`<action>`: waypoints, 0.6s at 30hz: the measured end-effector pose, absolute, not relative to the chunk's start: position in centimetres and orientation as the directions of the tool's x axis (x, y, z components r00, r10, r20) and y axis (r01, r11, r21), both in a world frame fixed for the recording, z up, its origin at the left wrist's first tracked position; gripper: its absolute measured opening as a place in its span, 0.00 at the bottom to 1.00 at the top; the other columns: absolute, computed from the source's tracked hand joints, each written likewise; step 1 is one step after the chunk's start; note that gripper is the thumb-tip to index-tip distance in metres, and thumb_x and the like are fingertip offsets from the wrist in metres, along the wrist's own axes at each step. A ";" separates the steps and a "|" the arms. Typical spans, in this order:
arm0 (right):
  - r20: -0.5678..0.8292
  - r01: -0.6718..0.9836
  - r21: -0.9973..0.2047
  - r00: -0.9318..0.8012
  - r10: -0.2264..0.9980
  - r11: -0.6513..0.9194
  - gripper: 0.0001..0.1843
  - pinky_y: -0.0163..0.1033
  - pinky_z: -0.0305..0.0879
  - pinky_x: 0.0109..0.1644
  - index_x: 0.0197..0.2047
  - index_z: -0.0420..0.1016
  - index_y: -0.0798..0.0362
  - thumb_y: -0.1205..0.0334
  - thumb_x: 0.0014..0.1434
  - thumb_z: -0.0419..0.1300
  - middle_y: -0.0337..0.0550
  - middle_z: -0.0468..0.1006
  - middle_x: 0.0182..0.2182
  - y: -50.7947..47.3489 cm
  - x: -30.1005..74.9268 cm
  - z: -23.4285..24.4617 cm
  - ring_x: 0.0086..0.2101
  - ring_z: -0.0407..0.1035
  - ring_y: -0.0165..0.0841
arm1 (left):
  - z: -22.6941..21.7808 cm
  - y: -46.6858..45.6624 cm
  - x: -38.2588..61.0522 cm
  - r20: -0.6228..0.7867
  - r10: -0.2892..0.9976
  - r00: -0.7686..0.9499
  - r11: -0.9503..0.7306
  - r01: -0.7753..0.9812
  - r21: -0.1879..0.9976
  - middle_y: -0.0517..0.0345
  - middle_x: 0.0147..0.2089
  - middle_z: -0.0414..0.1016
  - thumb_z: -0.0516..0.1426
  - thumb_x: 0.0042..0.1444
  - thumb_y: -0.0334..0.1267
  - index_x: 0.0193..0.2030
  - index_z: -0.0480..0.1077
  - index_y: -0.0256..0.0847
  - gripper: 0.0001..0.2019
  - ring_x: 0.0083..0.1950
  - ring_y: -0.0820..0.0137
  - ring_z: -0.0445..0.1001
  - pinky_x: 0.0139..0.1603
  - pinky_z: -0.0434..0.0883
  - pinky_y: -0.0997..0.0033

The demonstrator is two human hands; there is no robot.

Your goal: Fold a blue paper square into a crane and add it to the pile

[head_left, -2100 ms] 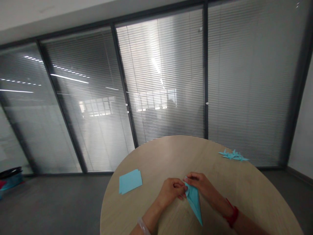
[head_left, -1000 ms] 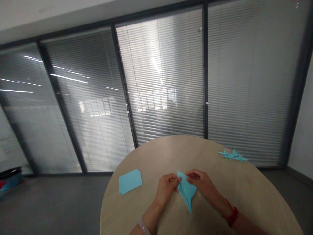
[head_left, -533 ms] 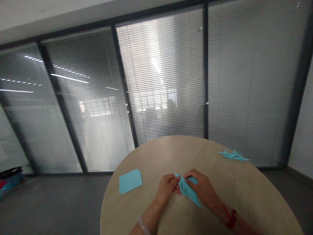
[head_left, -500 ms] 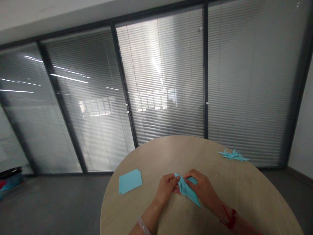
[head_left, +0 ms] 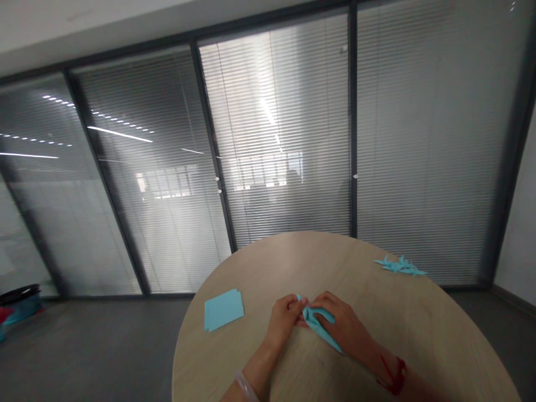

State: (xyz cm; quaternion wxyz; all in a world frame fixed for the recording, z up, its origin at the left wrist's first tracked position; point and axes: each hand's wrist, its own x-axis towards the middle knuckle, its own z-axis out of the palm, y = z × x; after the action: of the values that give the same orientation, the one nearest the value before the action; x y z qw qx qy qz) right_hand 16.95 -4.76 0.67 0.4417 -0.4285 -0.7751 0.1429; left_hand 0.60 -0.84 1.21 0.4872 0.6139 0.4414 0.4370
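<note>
A sheet of light blue paper [head_left: 321, 330], partly folded, is held between my hands just over the round wooden table [head_left: 288, 257]. My left hand [head_left: 287, 314] pinches its upper left end, thumb on top and fingers beneath. On the other side, my right hand [head_left: 340, 319] grips the upper right part, with its fingers over a folded flap. A long pointed end of the paper runs down to the right below the right hand. Some folds are hidden behind the fingers.
Left of my hands lies a small stack of light blue paper sheets [head_left: 224, 310]. At the table's far right edge sits a heap of folded blue paper pieces [head_left: 401, 265]. Glass panels with blinds [head_left: 285, 139] stand behind the table.
My right hand has shifted left and closer to my left hand, pressing the flap over. The paper now looks narrower. My left hand has barely moved.
</note>
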 end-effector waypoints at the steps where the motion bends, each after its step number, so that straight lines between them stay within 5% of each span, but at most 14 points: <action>1: 0.558 0.530 -0.625 -0.211 0.803 0.573 0.11 0.42 0.65 0.50 0.44 0.74 0.50 0.65 0.58 0.54 0.45 0.76 0.40 -4.8 16.9 0.7 0.42 0.70 0.36 | 1.2 -0.7 0.5 0.148 0.968 0.202 -0.181 0.155 0.971 0.68 0.15 0.59 0.60 0.40 0.60 0.18 0.61 0.40 0.23 0.18 0.77 0.58 0.21 0.57 0.76; 4: 0.498 0.497 -0.731 -0.079 0.864 0.467 0.18 0.42 0.65 0.50 0.50 0.69 0.51 0.65 0.55 0.55 0.46 0.76 0.43 -4.7 17.0 0.8 0.43 0.70 0.37 | 1.3 -0.5 0.2 0.222 0.963 0.155 -0.252 0.207 0.946 0.69 0.13 0.57 0.58 0.45 0.55 0.20 0.62 0.40 0.19 0.17 0.78 0.56 0.19 0.55 0.77; 7: 0.423 0.484 -0.789 -0.021 0.906 0.380 0.14 0.40 0.66 0.44 0.45 0.71 0.53 0.62 0.56 0.54 0.46 0.78 0.39 -4.5 17.1 1.1 0.40 0.72 0.37 | 1.4 -0.7 0.3 0.219 0.964 0.154 -0.246 0.189 0.951 0.69 0.13 0.60 0.57 0.46 0.51 0.25 0.65 0.39 0.15 0.16 0.77 0.59 0.19 0.57 0.77; 12: 0.429 0.573 -0.737 -0.013 0.903 0.358 0.11 0.36 0.62 0.37 0.31 0.71 0.52 0.57 0.58 0.52 0.40 0.76 0.29 -4.4 17.4 1.3 0.31 0.69 0.34 | 1.2 -1.1 0.6 0.086 0.969 0.232 -0.108 0.083 0.991 0.67 0.16 0.66 0.62 0.41 0.47 0.30 0.66 0.39 0.15 0.18 0.73 0.68 0.23 0.68 0.72; 18: 0.439 0.623 -0.697 -0.020 0.898 0.354 0.16 0.34 0.56 0.31 0.26 0.66 0.53 0.53 0.60 0.51 0.36 0.70 0.23 -4.2 17.5 0.9 0.26 0.64 0.31 | 1.3 -1.7 0.6 0.022 0.916 0.400 -0.018 -0.013 1.000 0.57 0.28 0.75 0.66 0.39 0.47 0.36 0.74 0.34 0.20 0.26 0.71 0.73 0.32 0.73 0.68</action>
State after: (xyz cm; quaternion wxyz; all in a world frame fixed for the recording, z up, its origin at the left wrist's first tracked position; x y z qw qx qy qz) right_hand 17.53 -4.24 0.88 0.4383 -0.5460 -0.6965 0.1571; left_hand 0.58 -1.70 1.32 0.5888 0.5946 0.3797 0.3944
